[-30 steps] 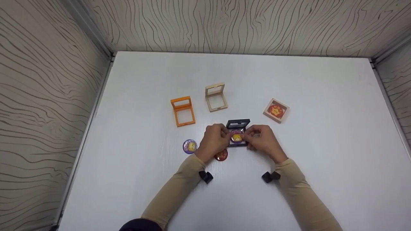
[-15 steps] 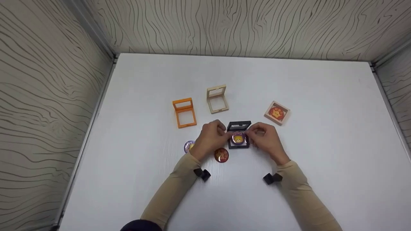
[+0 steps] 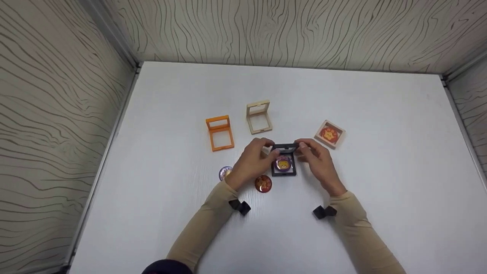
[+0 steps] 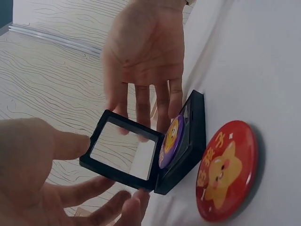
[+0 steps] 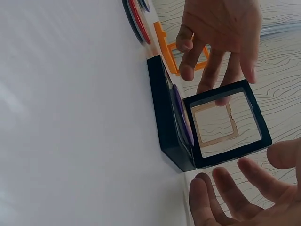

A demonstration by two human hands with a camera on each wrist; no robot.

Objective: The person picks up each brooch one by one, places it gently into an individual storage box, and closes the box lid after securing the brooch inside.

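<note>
A black hinged display case [image 3: 283, 174] stands on the table with its clear-windowed lid [image 4: 96, 129] raised. Inside its base lies a purple button badge [image 3: 283, 163] with a yellow bear face. My left hand [image 3: 253, 163] holds the lid at its left side, thumb at the corner and fingers around the edge. On the opposite side, my right hand [image 3: 317, 161] holds the lid the same way, its thumb [image 5: 282, 153] at the outer corner. Just in front of the case, a red badge [image 4: 226, 172] with a yellow star lies beside my left hand.
Another purple badge [image 3: 224, 173] is partly hidden by my left hand. Behind stand an orange case [image 3: 221, 148] and a cream case [image 3: 260, 131], both with lids up. A pale pink case [image 3: 333, 144] holding a red badge sits to the right.
Both hands have let go of the purple badge, which now lies in the black case. They have shifted up to the lid's sides.
</note>
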